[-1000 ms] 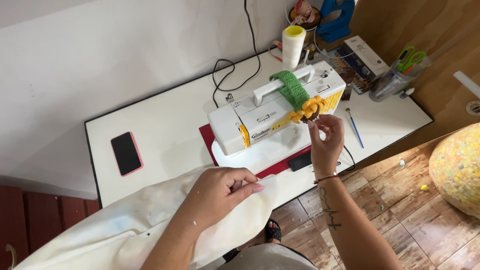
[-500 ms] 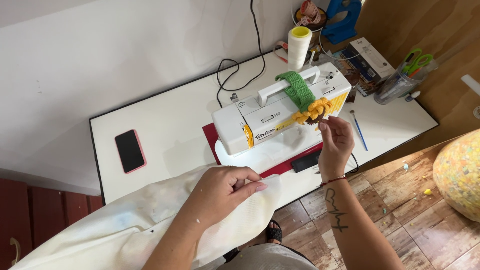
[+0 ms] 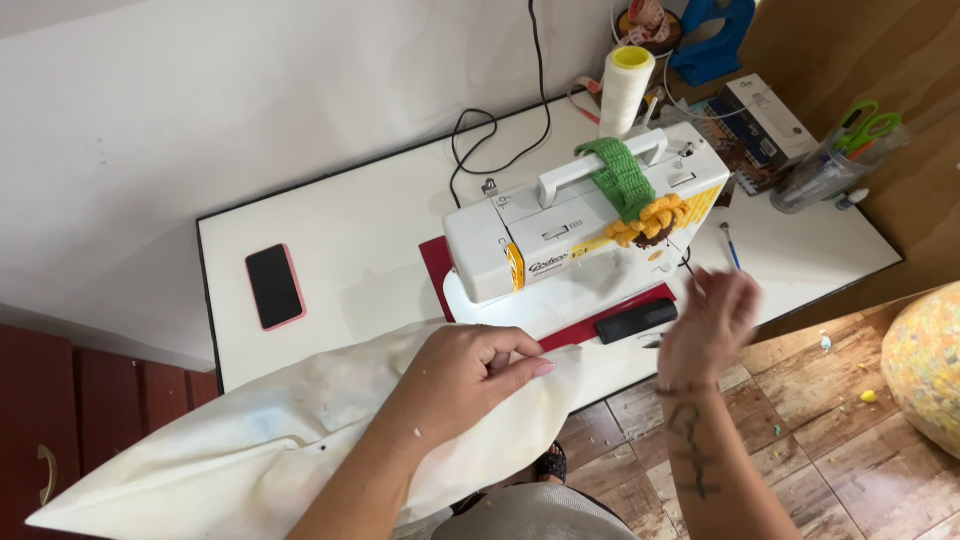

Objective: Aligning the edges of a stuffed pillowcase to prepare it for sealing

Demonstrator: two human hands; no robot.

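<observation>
My left hand (image 3: pixel 465 375) is shut on a bunched fold of white cloth (image 3: pixel 250 440) that hangs over the near edge of the white table (image 3: pixel 360 215) toward my lap. My right hand (image 3: pixel 708 322) is blurred, fingers loosely up, with nothing seen in it. It hovers at the table's front edge, just right of a white sewing machine (image 3: pixel 560 235) and apart from it. A green crocheted band with a yellow flower (image 3: pixel 640 200) is wrapped over the machine's right end. A black oblong object (image 3: pixel 636 321) lies beside my right hand on a red mat (image 3: pixel 435 265).
A phone in a pink case (image 3: pixel 274 286) lies at the table's left. A white thread cone (image 3: pixel 625 90), a box (image 3: pixel 765 120), a clear cup with green scissors (image 3: pixel 835 160) and a blue pen (image 3: pixel 731 245) stand at the right. A mottled round cushion (image 3: pixel 925 360) rests on the wooden floor.
My right hand has left the flower end of the sewing machine and dropped back toward the table's front edge. My left hand keeps its hold on the cloth.
</observation>
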